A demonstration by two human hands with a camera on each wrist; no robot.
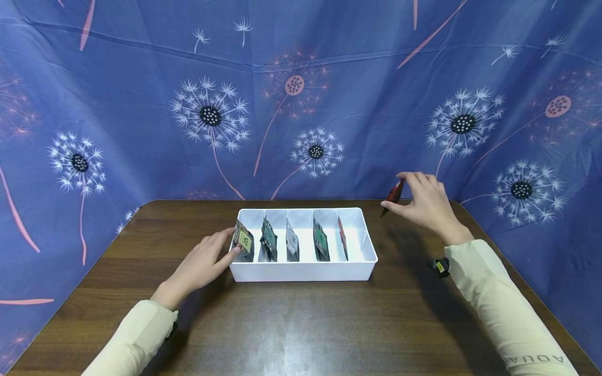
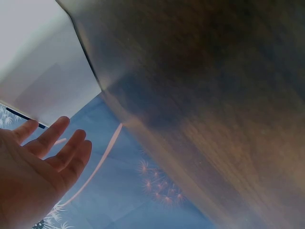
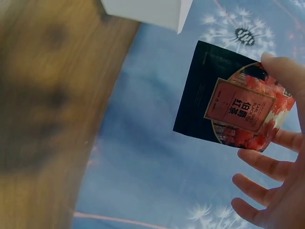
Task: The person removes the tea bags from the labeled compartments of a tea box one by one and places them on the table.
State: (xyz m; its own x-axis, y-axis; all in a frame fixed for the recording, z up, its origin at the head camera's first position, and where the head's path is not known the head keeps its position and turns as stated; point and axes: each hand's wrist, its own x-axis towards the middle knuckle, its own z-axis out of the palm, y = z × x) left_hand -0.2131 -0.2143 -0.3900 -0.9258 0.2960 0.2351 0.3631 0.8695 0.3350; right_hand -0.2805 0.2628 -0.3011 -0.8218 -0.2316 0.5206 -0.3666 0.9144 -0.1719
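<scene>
My right hand (image 1: 430, 206) pinches a tea sachet (image 3: 240, 105) between thumb and fingers, raised to the right of a white divided tray (image 1: 303, 271). In the right wrist view the sachet is dark green with a red label and red picture, its other fingers spread below. My left hand (image 1: 202, 261) rests at the tray's left end, fingers loosely extended. Its thumb and index fingertip are right at the rim, beside a sachet with a yellow label (image 1: 244, 240). In the left wrist view its fingers (image 2: 62, 126) lie close along the tray's outer wall.
Other compartments hold two green sachets (image 1: 269, 240) (image 1: 321, 241), a pale grey sachet (image 1: 292, 243) and a red-edged sachet (image 1: 342, 237). The tray stands on a brown wooden table (image 1: 301, 324). A blue dandelion-print cloth (image 1: 301, 104) hangs behind it.
</scene>
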